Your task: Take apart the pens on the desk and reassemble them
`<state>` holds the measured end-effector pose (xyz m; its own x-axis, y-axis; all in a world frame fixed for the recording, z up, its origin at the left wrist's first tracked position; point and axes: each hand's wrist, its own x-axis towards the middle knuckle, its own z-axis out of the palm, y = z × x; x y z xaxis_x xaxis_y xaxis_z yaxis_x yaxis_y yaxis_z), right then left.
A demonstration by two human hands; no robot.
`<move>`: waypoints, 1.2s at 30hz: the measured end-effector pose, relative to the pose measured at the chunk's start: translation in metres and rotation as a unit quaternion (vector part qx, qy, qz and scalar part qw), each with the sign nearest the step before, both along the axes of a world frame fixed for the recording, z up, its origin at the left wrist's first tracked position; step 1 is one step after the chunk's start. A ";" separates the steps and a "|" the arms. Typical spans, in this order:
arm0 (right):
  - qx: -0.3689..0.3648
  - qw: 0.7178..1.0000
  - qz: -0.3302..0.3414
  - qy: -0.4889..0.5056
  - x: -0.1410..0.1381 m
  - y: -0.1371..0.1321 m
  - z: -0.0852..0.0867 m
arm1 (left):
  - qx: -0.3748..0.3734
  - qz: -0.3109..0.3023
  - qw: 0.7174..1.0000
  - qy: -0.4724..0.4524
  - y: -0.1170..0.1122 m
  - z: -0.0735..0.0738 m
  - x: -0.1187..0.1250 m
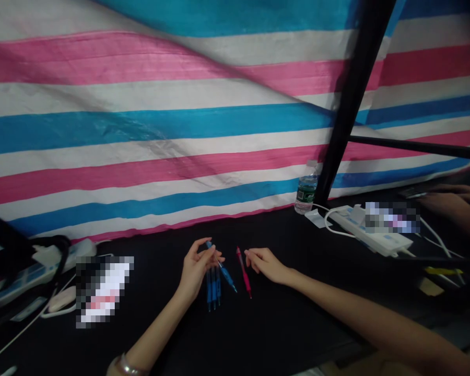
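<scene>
Our left hand [198, 269] is closed in a pinch on a slim blue plastic pen [226, 277], just above a cluster of blue pens [213, 295] lying side by side on the black tabletop [290, 324]. Our right hand [267, 264] is narrowed loosely, its fingertips [247, 254] just beside a slim red plastic pen [243, 271]. A clear plastic water bottle [306, 188] stands far right, against a pink, white and blue striped tarpaulin [141, 125].

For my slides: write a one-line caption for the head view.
Left hand holding a blue pen above other blue pens on a black table, right hand beside a red pen.
</scene>
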<state>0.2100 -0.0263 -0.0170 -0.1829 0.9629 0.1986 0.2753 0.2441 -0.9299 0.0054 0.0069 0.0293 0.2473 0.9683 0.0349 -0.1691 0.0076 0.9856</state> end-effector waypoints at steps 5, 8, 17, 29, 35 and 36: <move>-0.004 1.000 0.000 -0.004 0.000 0.000 -0.002 | 0.018 0.002 1.000 0.007 -0.002 0.000 0.000; -0.001 1.000 -0.002 -0.004 -0.001 0.000 -0.001 | 0.021 0.002 1.000 0.008 -0.002 0.000 0.000; 0.015 1.000 -0.001 -0.027 0.000 0.000 -0.001 | 0.032 0.008 0.999 0.016 -0.003 0.001 0.002; 0.021 0.998 -0.008 -0.050 -0.003 -0.002 0.003 | 0.048 0.018 0.999 -0.010 -0.003 -0.002 0.002; 0.036 0.997 -0.011 -0.071 -0.003 -0.003 0.002 | 0.047 0.024 0.998 -0.015 -0.004 -0.003 0.002; 0.044 0.996 -0.014 -0.080 -0.002 -0.004 0.003 | 0.045 0.026 0.999 -0.014 -0.004 -0.003 0.003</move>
